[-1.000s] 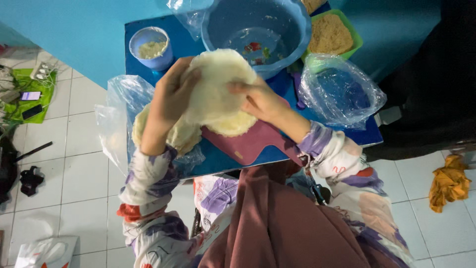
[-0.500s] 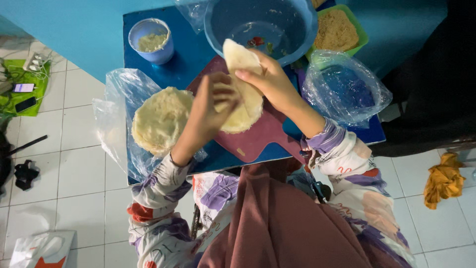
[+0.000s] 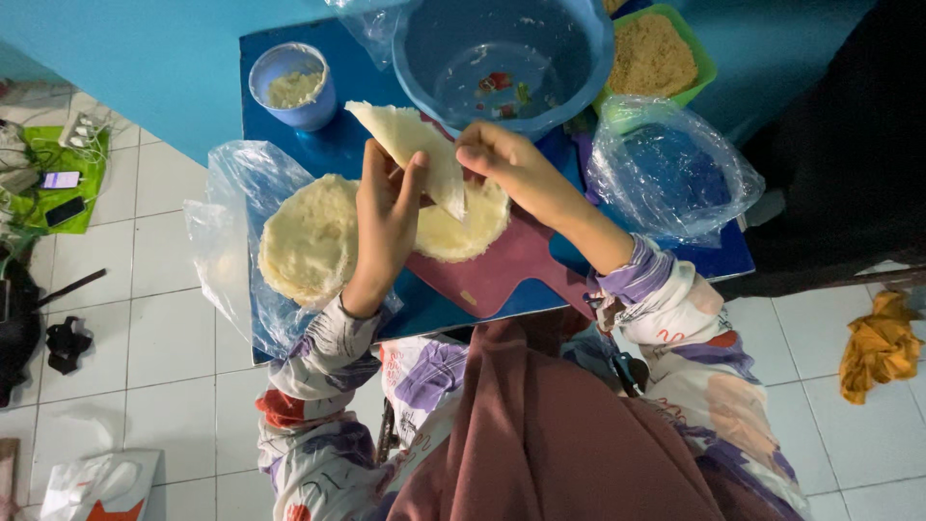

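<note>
Both hands hold one thin pale round wrapper (image 3: 424,159) over a maroon cutting board (image 3: 502,265). My left hand (image 3: 386,217) pinches its near edge, and my right hand (image 3: 506,164) grips the far side. The wrapper is folded up, its upper half lifted and its lower half resting on the board. A stack of similar wrappers (image 3: 309,236) lies on a clear plastic bag (image 3: 231,241) just left of my left hand. A large blue bowl (image 3: 502,58) with scraps of filling sits beyond the hands.
A small blue cup (image 3: 289,82) of pale paste stands at the back left of the blue table (image 3: 338,145). A green tray of crumbs (image 3: 656,53) and a clear bag (image 3: 675,169) lie to the right. The tiled floor holds an orange cloth (image 3: 878,342) and cables.
The wrapper was lifted off the stack, carried right and laid on the maroon board. Both hands now fold it there.
</note>
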